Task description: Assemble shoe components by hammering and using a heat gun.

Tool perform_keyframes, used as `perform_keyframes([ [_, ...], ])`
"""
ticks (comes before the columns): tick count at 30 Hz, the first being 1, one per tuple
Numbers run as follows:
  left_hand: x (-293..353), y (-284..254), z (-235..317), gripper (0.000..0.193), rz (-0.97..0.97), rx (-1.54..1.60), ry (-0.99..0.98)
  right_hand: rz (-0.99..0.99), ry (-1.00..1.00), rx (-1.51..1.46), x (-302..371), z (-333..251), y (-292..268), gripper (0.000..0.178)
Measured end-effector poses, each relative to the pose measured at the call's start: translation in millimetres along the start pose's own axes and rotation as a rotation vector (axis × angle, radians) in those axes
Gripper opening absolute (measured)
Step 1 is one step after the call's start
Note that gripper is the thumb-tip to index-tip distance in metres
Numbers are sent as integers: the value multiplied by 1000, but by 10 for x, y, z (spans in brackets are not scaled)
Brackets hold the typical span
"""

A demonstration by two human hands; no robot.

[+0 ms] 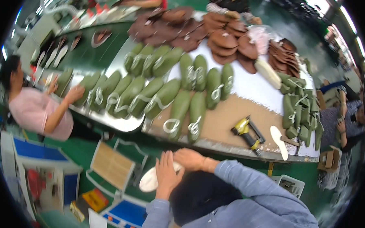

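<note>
A white, foot-shaped insole [148, 181] lies under my two hands, just above my dark lap and on the near side of the bench. My left hand [167, 173] rests over it with the fingers stretched out flat. My right hand [191, 159] bends its fingers around the far right end, beside the left fingertips. Both hands hide part of the insole, and its underside does not show. On the bench in front stand two green shoe lasts [178, 116] with white string loops. A yellow and black staple gun [247, 132] lies to their right, near another white insole [278, 141].
Rows of green lasts [133, 95] and piles of brown shoe uppers [224, 41] cover much of the bench [215, 120]. More green lasts are heaped at right. A person in pink [41, 108] handles lasts at left; others work across and at right. A wooden-seated chair [111, 166] stands at left.
</note>
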State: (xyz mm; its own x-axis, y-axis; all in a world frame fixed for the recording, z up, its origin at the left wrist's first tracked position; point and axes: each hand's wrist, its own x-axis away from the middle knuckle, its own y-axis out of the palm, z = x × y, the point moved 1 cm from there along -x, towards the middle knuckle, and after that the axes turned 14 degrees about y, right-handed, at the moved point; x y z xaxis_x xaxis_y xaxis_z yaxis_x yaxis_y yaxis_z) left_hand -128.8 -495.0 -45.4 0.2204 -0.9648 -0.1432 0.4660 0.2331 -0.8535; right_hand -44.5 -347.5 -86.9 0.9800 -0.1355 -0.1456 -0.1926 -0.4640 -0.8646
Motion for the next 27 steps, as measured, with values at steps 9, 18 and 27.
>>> perform_keyframes([
  [9, -208, 44, -36, 75, -48, -189, 138, 741, 868, 125, 1312, 621, -1102, 37],
  [18, -206, 68, 55, 70, -57, -297, 65, 384, 1201, 105, 2095, 1316, -1161, 67],
  [27, -142, 77, -32, 71, -63, -207, 88, 520, 1225, -201, 1919, 1188, -1317, 59],
])
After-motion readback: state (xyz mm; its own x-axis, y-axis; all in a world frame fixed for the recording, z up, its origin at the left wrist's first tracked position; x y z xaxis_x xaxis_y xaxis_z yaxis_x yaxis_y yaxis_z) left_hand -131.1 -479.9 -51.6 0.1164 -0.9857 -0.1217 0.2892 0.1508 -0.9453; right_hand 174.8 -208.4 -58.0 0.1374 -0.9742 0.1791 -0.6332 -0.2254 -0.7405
